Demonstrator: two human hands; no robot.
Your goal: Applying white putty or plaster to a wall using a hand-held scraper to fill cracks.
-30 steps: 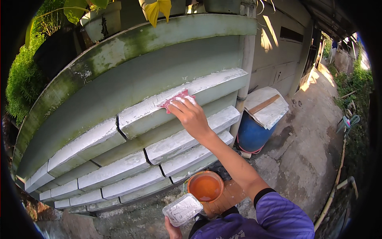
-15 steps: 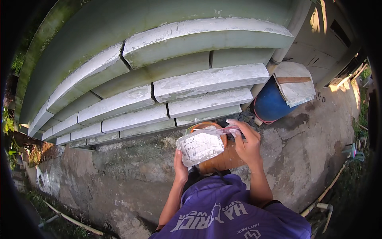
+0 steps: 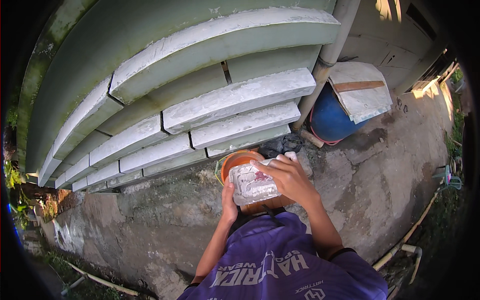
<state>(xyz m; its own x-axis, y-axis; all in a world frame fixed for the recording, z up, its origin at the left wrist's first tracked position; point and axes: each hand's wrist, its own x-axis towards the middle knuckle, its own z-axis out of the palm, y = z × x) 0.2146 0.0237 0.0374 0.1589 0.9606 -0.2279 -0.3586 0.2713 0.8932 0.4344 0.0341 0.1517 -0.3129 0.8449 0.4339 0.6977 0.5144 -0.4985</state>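
Observation:
My left hand grips the left end of a shallow clear rectangular plastic tub. White paste is smeared over the inside of the tub. Above the tub's right side, my right hand is closed around a slim tool, mostly covered by the fingers. A reddish part of the tool shows against the paste; its exact kind cannot be made out. Just beyond the tub stands an orange bucket, partly hidden by it. Brown wooden slats show beneath the tub.
Ahead rises a pale green wall with stepped ledges coated white on top. A pipe runs down at their right end. Beside it stands a blue drum under a board. The rough concrete ground is stained.
My right hand has come down and left over the tub, bringing the tool into the paste. The tub has shifted slightly, uncovering more of the orange bucket. The view has turned a little.

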